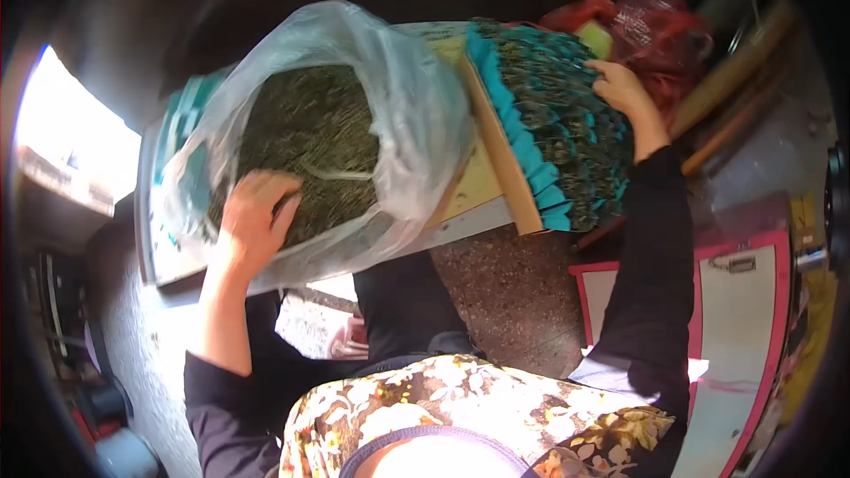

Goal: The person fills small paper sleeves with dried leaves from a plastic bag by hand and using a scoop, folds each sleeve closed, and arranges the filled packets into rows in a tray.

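Plastic bag (pixel 416 106) x1: left hand (pixel 252 217) open inside on green stuff; right hand (pixel 620 88) flat on feather fan (pixel 558 142) x1.

bag (pixel 416 106) on board (pixel 482 181), feather bundle (pixel 558 133) right of it

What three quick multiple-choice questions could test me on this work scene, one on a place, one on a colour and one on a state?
1. Where is the left hand?
A. Inside the clear plastic bag, on the dark green bundle
B. On the floor
C. On the pink-edged board

2. What colour edges the fan-like stack under the right hand?
A. Yellow
B. Turquoise
C. White

3. How is the bag?
A. Tied shut
B. Folded flat
C. Open at the mouth

Answers: 1 A, the hand rests on the green mass within the plastic. 2 B, a turquoise fringe lines the stack's edge. 3 C, the plastic gapes around the bundle.
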`<state>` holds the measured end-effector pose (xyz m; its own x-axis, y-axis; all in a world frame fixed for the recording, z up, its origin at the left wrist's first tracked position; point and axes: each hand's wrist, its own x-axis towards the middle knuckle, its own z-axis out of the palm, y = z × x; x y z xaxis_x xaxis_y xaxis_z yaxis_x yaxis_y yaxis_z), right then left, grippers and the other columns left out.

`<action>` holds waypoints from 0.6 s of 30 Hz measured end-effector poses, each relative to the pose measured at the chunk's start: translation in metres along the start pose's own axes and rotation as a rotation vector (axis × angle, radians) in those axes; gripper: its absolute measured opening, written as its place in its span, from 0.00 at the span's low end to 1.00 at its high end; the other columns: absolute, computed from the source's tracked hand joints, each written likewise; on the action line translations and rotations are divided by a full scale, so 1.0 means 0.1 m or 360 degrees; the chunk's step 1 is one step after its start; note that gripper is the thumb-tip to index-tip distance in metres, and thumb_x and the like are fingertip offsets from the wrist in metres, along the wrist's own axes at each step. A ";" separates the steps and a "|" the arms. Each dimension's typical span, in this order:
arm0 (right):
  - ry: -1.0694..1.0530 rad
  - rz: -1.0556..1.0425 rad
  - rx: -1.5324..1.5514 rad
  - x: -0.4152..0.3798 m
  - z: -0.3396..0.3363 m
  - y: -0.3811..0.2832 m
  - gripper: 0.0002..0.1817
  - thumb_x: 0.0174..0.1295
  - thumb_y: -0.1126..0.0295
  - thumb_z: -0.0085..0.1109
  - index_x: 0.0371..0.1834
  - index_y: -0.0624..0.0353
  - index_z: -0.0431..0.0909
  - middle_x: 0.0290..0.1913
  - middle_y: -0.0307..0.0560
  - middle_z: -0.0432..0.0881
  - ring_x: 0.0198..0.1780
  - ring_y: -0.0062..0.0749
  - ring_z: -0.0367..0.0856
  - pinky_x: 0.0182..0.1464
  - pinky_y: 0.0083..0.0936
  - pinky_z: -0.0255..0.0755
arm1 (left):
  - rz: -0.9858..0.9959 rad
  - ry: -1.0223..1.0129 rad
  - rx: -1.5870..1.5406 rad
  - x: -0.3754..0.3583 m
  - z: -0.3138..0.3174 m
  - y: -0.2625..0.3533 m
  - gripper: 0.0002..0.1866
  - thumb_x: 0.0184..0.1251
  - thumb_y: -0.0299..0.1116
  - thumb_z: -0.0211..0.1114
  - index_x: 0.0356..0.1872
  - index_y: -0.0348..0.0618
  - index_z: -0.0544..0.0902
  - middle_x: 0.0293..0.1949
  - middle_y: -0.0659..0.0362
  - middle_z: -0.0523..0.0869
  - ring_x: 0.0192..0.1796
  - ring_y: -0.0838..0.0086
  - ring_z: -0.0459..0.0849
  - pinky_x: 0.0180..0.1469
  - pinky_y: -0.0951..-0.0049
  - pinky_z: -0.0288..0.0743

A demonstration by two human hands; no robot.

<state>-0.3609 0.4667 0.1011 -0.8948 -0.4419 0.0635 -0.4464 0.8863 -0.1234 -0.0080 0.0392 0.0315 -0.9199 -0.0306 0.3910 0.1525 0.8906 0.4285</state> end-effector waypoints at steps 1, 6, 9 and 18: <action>0.0151 -0.0278 -0.0121 0.10 0.09 0.18 0.25 0.50 0.71 0.52 0.55 0.54 0.78 0.48 0.61 0.80 0.53 0.51 0.79 0.56 0.38 0.71 | -0.0052 -0.0040 -0.0012 0.02 -0.03 -0.02 0.08 0.56 0.27 0.64 0.38 0.41 0.82 0.39 0.52 0.84 0.45 0.55 0.79 0.48 0.60 0.72; 0.0101 -0.0429 -0.0173 0.07 -0.24 -0.41 0.24 0.48 0.74 0.52 0.52 0.59 0.78 0.46 0.61 0.81 0.52 0.49 0.80 0.55 0.35 0.71 | 0.0053 0.0117 0.0037 0.09 -0.03 -0.30 0.09 0.60 0.31 0.63 0.40 0.41 0.81 0.40 0.53 0.83 0.47 0.55 0.79 0.49 0.60 0.73; -0.0170 -0.0271 -0.0168 -0.29 -0.62 -1.71 0.23 0.53 0.78 0.50 0.56 0.62 0.76 0.46 0.54 0.82 0.50 0.36 0.81 0.55 0.26 0.71 | 0.0065 0.0282 0.0050 0.13 0.03 -0.43 0.09 0.60 0.32 0.63 0.41 0.44 0.82 0.39 0.54 0.83 0.47 0.55 0.79 0.48 0.58 0.73; 0.0024 -0.1714 0.0749 -1.05 0.03 -3.98 0.22 0.53 0.86 0.53 0.52 0.61 0.79 0.45 0.49 0.82 0.46 0.30 0.81 0.52 0.23 0.73 | 0.0135 0.0961 0.0179 -0.04 -0.33 -0.57 0.09 0.57 0.30 0.64 0.39 0.45 0.83 0.35 0.54 0.84 0.42 0.57 0.82 0.44 0.62 0.76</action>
<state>-0.0892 0.1599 0.1402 -0.0561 -0.9274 0.3699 -0.9320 -0.0842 -0.3525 -0.0007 -0.0266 0.0326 -0.5342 -0.1796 0.8261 0.1468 0.9426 0.2999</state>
